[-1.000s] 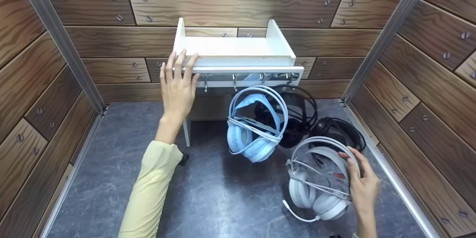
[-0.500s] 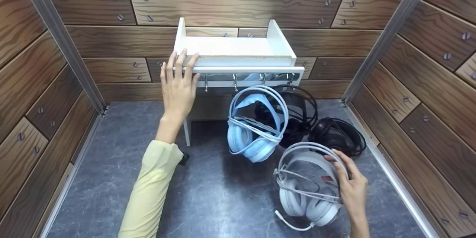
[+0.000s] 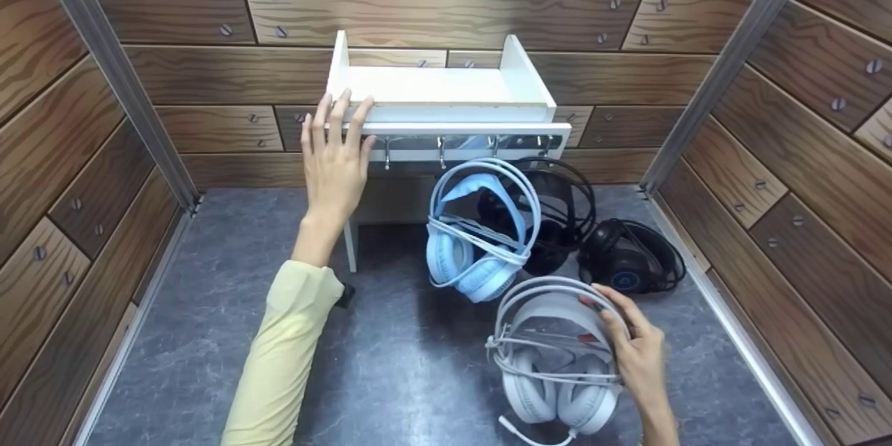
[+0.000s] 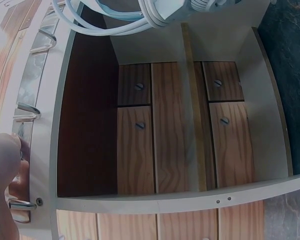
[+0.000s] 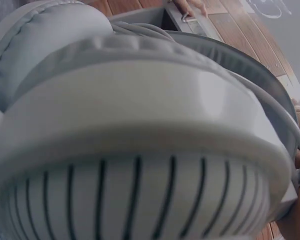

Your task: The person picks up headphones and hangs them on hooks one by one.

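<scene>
My right hand (image 3: 637, 352) pinches the headband of a white headset (image 3: 557, 293) on its right side. Cable is wound around that headset, and its mic boom (image 3: 533, 432) points down to the left. In the right wrist view an ear cup (image 5: 140, 115) fills most of the picture. My left hand (image 3: 336, 178) rests with spread, straight fingers on the left end of a white shelf rack (image 3: 446, 129). A light blue headset (image 3: 481, 237) hangs at the rack's hooks, with a black headset (image 3: 557, 223) behind it to the right.
Another black headset (image 3: 631, 258) lies on the dark floor panel near the right wall. Metal hooks (image 3: 441, 151) line the rack's front rail; in the left wrist view, the rack's open compartments (image 4: 155, 130) show. Wood-patterned walls (image 3: 801, 174) enclose three sides.
My right hand has carried the white headset leftward and toward me, uncovering the black headset on the floor. The left hand stays on the rack.
</scene>
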Demonstrator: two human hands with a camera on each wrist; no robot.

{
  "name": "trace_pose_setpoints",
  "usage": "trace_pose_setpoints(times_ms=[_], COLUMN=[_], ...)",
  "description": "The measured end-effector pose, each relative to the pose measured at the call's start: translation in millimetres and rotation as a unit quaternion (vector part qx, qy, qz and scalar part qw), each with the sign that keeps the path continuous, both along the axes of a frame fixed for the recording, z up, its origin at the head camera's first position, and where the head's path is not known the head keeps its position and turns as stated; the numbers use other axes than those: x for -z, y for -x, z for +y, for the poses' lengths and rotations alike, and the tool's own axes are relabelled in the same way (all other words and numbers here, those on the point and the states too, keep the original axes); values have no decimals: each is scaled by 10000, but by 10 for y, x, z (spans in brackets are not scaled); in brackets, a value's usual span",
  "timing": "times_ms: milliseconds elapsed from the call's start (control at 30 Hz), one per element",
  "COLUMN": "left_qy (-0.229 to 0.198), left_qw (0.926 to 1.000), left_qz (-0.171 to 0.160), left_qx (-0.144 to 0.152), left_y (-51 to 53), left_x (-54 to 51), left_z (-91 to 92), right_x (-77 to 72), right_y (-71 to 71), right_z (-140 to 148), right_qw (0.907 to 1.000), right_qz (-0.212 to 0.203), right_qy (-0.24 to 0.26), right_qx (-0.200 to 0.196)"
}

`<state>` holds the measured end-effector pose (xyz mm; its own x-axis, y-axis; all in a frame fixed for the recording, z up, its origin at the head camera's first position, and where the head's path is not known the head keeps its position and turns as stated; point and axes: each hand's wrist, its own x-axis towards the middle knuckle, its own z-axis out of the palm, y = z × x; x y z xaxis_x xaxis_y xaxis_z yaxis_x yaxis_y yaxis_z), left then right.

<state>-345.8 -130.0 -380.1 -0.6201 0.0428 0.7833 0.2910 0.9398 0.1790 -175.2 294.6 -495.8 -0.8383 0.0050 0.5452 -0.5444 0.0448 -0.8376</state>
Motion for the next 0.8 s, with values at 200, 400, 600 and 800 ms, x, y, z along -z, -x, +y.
trace_pose_setpoints(times_ms=[200,400,600,800], left_qy=[-39,-67,-13,77], left_qw=[10000,10000,10000,10000], left_qz=[74,33,18,-44], left_qx=[2,30,-10,-15], left_y=[6,-3,-8,-8], left_x=[1,-6,-15,-24], left_z=[-2,-2,-7,-21], right_x=[-21,-132,-173,-226], right_y=[41,60,101,139], right_z=[-109,-307,-568,-783], right_qw=[9989,9967,9980,9980], right_qz=[383,403,491,550], right_qy=[-5,177,-21,-153], right_qx=[-282,-681,-408,-260])
